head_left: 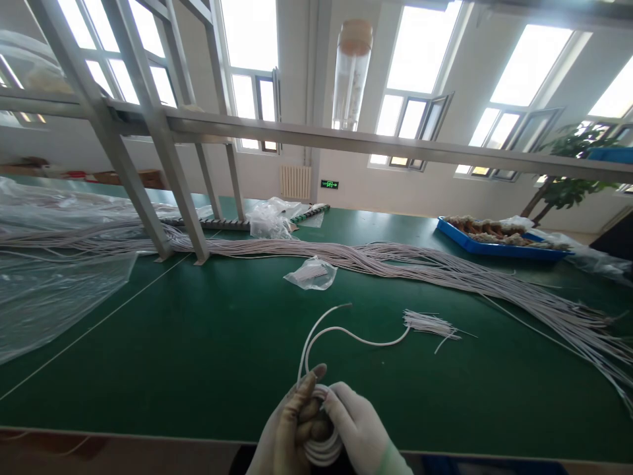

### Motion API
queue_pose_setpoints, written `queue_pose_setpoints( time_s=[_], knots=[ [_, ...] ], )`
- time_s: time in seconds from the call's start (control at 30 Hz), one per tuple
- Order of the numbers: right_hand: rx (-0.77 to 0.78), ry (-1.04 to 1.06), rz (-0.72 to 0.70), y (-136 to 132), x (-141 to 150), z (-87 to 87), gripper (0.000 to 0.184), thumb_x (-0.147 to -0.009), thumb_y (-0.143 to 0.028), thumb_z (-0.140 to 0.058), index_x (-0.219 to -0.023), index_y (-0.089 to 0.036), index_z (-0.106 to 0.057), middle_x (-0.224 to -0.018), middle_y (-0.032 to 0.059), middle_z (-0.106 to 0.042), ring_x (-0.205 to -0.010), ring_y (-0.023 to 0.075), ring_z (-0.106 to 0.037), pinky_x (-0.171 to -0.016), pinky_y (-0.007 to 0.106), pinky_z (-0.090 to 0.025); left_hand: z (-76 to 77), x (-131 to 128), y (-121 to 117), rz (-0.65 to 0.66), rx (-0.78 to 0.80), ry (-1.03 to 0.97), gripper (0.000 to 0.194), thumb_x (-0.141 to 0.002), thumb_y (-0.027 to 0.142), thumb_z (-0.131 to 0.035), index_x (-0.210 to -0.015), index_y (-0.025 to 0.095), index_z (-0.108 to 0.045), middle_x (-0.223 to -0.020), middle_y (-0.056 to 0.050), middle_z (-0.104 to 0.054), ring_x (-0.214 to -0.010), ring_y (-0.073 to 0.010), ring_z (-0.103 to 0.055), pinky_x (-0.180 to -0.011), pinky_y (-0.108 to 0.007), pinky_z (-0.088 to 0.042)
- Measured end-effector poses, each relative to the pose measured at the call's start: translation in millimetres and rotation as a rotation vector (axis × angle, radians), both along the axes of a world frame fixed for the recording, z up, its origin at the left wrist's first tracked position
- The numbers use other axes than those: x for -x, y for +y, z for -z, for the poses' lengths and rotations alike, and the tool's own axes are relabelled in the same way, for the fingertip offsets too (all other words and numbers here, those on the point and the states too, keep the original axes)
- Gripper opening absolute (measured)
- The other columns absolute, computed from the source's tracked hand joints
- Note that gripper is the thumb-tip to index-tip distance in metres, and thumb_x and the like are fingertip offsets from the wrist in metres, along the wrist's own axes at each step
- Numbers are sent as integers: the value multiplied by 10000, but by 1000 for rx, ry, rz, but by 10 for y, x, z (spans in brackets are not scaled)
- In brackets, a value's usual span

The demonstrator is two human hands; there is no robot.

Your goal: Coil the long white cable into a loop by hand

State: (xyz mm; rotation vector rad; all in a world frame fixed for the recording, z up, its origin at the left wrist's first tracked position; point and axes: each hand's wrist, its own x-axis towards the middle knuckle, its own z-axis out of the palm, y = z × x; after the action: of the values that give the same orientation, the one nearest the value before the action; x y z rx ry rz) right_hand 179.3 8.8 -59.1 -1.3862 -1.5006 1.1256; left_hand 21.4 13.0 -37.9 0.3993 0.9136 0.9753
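A white cable is wound into a small coil (324, 455) at the table's front edge, held between my gloved hands. My left hand (291, 422), its glove stained at the fingers, is closed round the coil's left side. My right hand (361, 422), in a white glove, grips the coil's right side with thumb and fingers. Two lengths of cable rise from the coil past my left fingertips. One short length ends free. The other (368, 340) curves right to a bunch of thin white strips (430, 323); whether it joins them is unclear.
A long bundle of pale cables (341, 254) crosses the green table (208, 343). Near it lie a small plastic bag (312, 273) and clear plastic sheeting (59, 297). Metal uprights (171, 178) stand left; a blue tray (494, 249) with brown parts sits back right.
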Motion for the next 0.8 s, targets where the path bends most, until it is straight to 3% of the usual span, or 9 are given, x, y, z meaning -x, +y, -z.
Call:
queue_pose_setpoints(
  time_s=[0.07,0.23,0.33,0.43,0.53,0.57,0.6,0.7,0.8],
  knots=[
    [-41,-74,66,-87,86,42,491,-1044,-615,-362,-893,-231,-628,-826,35,-701,-784,224,-676,-690,305,-504,-64,8,-15,37,-9,1,523,-761,425,-849,-1196,159,-735,-949,-91,-747,-922,-255,-725,-815,-318,-595],
    [-135,-350,223,-175,262,127,549,-1081,-562,-207,-876,-240,-602,-762,66,-682,-662,235,-649,-612,331,-478,-242,-60,-83,34,-13,50,372,-727,407,-883,-1005,182,-781,-1113,-138,-772,-1093,-324,-709,-821,-337,-610],
    [-184,-474,241,-231,285,107,549,-1087,-531,-206,-903,-245,-637,-779,79,-697,-665,248,-665,-605,340,-483,-266,-137,-113,-25,23,34,296,-724,380,-892,-920,189,-781,-1038,-144,-786,-1064,-341,-722,-826,-372,-621],
    [-265,-433,167,-255,133,17,475,-1084,-515,-275,-1020,-268,-676,-867,72,-713,-769,252,-695,-689,340,-536,-242,-101,-70,-119,122,-23,260,-739,331,-889,-902,165,-774,-851,-104,-774,-864,-280,-761,-713,-332,-636],
    [-244,-356,132,-172,-298,-118,408,-1089,-426,-301,-1182,-266,-665,-944,69,-707,-842,234,-698,-751,334,-579,-214,93,69,-208,183,-113,270,-800,265,-836,-1032,147,-765,-568,27,-619,-505,-130,-646,-434,-178,-498],
    [-181,-382,154,-119,-503,-165,393,-1090,-374,-303,-1193,-244,-659,-935,70,-701,-824,225,-695,-738,327,-589,-203,163,125,-227,177,-134,275,-848,260,-787,-1104,166,-751,-494,77,-523,-405,-81,-545,-370,-141,-414],
    [-113,-476,267,-56,-727,-208,356,-1078,-310,-329,-1143,-218,-667,-946,78,-697,-844,223,-693,-771,329,-593,-189,220,176,-246,177,-148,279,-885,243,-741,-1158,185,-735,-467,100,-474,-365,-60,-482,-359,-129,-390],
    [108,-710,472,166,-1420,-301,272,-1043,-200,-401,-1150,-163,-649,-1101,131,-686,-1000,241,-688,-920,361,-571,-122,258,254,-241,216,-153,330,-903,154,-677,-1226,218,-707,-485,103,-492,-378,-65,-490,-407,-143,-451],
    [281,-818,598,409,-1952,-322,252,-1054,-234,-432,-1074,-144,-667,-1063,156,-689,-950,258,-696,-881,411,-582,-25,114,204,-149,294,-113,360,-861,129,-718,-1210,214,-720,-466,99,-462,-414,-106,-551,-401,-169,-453]
  ],
)
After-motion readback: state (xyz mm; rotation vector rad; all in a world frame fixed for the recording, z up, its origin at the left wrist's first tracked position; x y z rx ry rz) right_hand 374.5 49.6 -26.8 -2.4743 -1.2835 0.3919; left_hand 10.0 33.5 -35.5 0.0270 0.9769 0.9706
